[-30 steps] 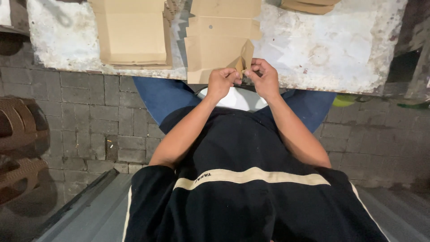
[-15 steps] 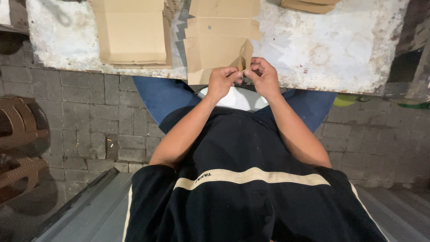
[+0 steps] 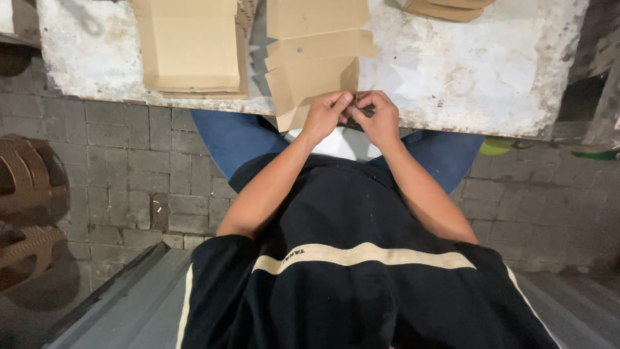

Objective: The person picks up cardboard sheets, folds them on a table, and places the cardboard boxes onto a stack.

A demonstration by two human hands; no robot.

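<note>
From the head camera, your left hand and right hand met at the near edge of the worn white table, fingers curled and pinching the lower corner of a flat, creased brown cardboard box blank. Its long axis ran away from you across the table. A second flat brown cardboard stack lay just left of it.

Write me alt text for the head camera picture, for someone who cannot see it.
Seen from above, a seated person's left hand and right hand meet at the near edge of a worn white table, pinching the corner of a folded cardboard piece. A stack of flat cardboard lies to its left, and grey paving bricks cover the ground.
</note>
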